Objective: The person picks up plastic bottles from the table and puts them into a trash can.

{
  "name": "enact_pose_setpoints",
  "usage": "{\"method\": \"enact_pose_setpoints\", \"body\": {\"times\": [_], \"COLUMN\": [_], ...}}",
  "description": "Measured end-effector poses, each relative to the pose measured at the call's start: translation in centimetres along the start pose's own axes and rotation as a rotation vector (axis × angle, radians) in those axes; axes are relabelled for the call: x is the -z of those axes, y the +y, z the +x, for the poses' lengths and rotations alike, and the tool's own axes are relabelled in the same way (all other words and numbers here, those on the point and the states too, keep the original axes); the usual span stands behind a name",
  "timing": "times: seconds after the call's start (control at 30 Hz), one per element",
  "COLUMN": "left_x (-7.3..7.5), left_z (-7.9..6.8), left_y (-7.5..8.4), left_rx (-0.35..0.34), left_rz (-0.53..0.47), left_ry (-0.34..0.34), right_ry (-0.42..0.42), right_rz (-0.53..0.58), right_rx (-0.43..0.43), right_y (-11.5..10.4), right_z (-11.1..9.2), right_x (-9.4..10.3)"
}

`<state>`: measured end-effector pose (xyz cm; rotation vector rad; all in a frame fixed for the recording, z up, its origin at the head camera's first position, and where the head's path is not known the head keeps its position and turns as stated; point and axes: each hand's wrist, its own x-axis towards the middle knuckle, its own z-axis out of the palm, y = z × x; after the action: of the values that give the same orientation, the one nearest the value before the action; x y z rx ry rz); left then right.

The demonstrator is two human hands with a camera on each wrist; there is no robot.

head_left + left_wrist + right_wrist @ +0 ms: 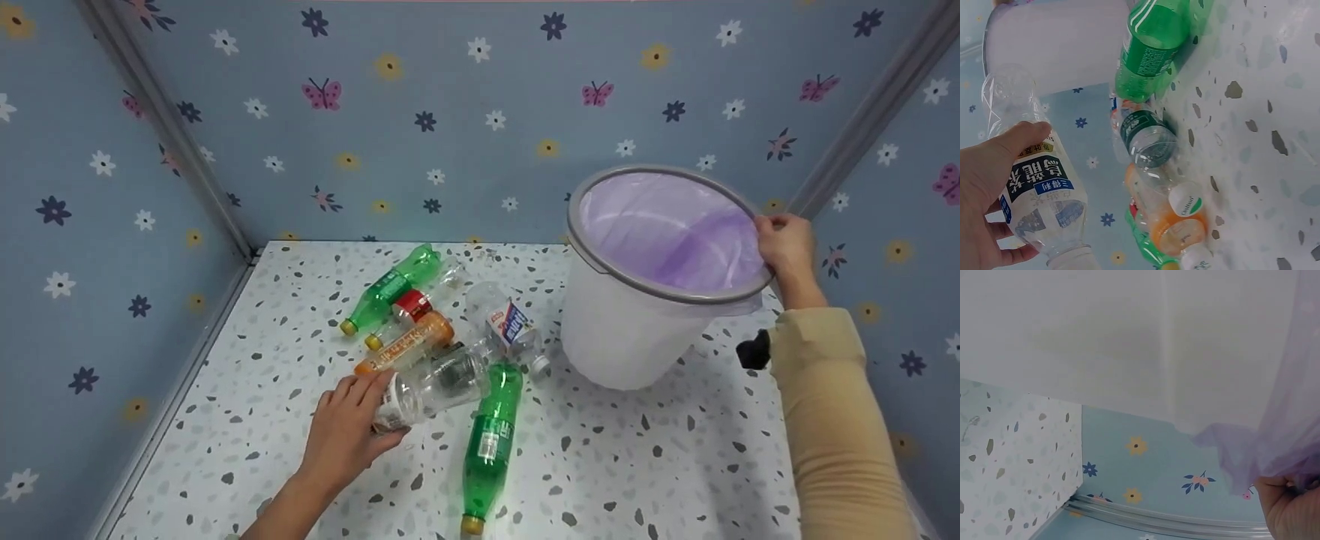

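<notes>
My left hand (346,429) grips a clear plastic bottle (1044,180) around its label, which has dark and blue printing. In the head view this bottle sits in front of the pile, partly covered by my fingers. A white bin (630,330) with a grey rim stands at the right, lined with a purple bag (675,225). Its rim is held on the right side by my right hand (787,244). In the right wrist view that hand (1292,506) is at the frame edge beside the bag's loose edge, its fingers partly hidden.
Several plastic bottles lie on the speckled table (247,450): a green bottle (491,450) in front, another green bottle (390,289) behind, an orange-labelled bottle (412,345), and a clear bottle (514,322) near the bin. Flower-patterned walls (450,97) enclose the table.
</notes>
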<state>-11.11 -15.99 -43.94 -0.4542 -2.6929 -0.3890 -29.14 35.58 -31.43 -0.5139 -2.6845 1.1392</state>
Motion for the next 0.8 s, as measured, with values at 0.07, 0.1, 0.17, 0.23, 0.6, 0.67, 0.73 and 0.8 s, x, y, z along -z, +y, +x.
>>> {"method": "enact_pose_setpoints", "body": {"times": [0.07, 0.1, 0.17, 0.23, 0.6, 0.67, 0.73, 0.8], "left_x": [0.5, 0.8, 1.4, 1.9, 4.8, 5.2, 5.6, 6.0], "left_z": [0.6, 0.9, 1.6, 2.0, 5.1, 5.7, 6.3, 7.0], "left_y": [0.6, 0.9, 1.5, 2.0, 4.6, 5.0, 5.5, 5.9], "left_rx": [-0.021, -0.031, -0.050, -0.065, -0.146, -0.166, -0.183, -0.204], "left_rz": [-0.009, -0.014, -0.016, -0.018, 0.004, 0.014, 0.024, 0.037], "left_ry": [0.038, 0.054, 0.077, 0.092, 0.109, 0.116, 0.118, 0.126], "right_ry": [0.002, 0.008, 0.009, 0.005, 0.002, 0.001, -0.001, -0.007], "right_rz": [0.001, -0.003, -0.003, 0.002, 0.007, 0.006, 0.009, 0.018], "right_rx": [-0.007, -0.005, -0.006, -0.003, 0.007, 0.004, -0.001, -0.007], "right_y": [0.0, 0.0, 0.0, 0.0, -0.2, -0.2, -0.1, -0.1], "right_z": [0.0, 0.1, 0.1, 0.1, -0.1, -0.1, -0.1, -0.2], "right_x": [0.0, 0.1, 0.1, 0.0, 0.1, 0.1, 0.0, 0.0]}}
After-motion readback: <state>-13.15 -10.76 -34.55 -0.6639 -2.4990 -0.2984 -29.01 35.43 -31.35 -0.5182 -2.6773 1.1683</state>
